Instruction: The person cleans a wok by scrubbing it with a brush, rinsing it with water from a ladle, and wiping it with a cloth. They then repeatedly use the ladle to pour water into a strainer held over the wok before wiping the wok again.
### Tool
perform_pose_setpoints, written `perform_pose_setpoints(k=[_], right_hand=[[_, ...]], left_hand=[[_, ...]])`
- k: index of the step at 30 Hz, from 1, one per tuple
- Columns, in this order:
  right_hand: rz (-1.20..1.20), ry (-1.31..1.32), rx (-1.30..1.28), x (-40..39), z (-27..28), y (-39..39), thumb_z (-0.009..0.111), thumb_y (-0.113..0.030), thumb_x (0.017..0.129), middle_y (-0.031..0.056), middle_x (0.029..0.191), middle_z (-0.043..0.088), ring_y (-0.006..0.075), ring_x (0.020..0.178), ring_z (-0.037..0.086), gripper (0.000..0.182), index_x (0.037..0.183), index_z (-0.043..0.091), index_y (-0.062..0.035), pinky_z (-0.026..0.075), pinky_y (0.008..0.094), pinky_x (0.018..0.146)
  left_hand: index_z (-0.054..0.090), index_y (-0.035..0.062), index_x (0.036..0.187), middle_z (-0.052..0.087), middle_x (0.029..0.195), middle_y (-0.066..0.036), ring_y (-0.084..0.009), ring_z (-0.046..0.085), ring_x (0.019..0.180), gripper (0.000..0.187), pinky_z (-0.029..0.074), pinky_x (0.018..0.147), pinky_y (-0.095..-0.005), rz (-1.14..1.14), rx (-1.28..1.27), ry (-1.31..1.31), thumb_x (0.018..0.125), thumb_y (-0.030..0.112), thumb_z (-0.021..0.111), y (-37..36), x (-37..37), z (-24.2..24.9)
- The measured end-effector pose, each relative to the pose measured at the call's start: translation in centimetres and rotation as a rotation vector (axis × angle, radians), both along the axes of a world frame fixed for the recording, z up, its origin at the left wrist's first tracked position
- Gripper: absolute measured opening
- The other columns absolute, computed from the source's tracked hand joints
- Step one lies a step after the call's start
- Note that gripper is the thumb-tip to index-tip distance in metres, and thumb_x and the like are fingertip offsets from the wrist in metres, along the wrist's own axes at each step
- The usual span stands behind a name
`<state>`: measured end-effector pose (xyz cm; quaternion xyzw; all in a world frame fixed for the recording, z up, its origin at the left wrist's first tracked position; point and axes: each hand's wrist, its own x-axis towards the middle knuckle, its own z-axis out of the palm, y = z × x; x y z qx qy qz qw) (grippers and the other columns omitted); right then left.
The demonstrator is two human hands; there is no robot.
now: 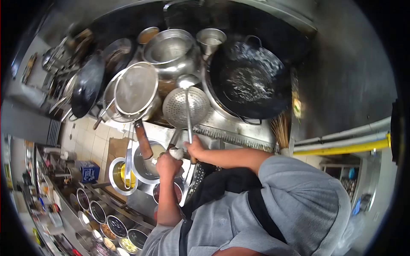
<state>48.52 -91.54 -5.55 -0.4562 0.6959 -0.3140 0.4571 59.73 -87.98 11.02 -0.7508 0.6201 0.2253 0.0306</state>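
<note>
My right hand is closed around the handle of a metal ladle, whose bowl rests by the top edge of a perforated skimmer. My left hand is closed at the lower end of the skimmer's handle, with a whitish cloth bunched at it. Right of the skimmer, a black wok with shiny liquid sits on the stove. Below my left hand's side is a metal bowl with pale contents.
Round mesh strainers lie over a pot at the left. Behind stands a large metal pot. A bowl with yellow liquid, a bamboo brush and several ingredient containers surround the work area.
</note>
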Motion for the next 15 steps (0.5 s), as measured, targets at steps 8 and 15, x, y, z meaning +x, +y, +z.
perform_pose_setpoints(k=[8,15], right_hand=[[0.290,0.441,-0.077,-24.2,12.5,10.8,0.058,-0.020,0.086,0.0174,0.112,0.060,0.0350,0.102,0.058,0.032,0.113,0.061,-0.0046,0.047,0.0428,0.089],[-0.144,0.873,0.577,-37.1,8.8,18.7,0.064,-0.038,0.082,0.0281,0.131,0.044,0.0359,0.110,0.056,0.075,0.136,0.032,0.0026,0.048,0.0430,0.090]], left_hand=[[0.050,-0.0076,0.126,0.063,0.112,-0.017,-0.0168,0.059,0.104,0.067,0.047,0.089,-0.0314,0.064,-0.006,1.040,0.065,0.005,0.075,2.4,-3.3,7.0],[0.058,0.0071,0.095,0.063,0.078,-0.007,-0.0222,0.064,0.070,0.021,0.055,0.064,-0.0369,0.485,0.585,1.746,0.085,0.025,0.056,-2.8,-15.5,-2.7]])
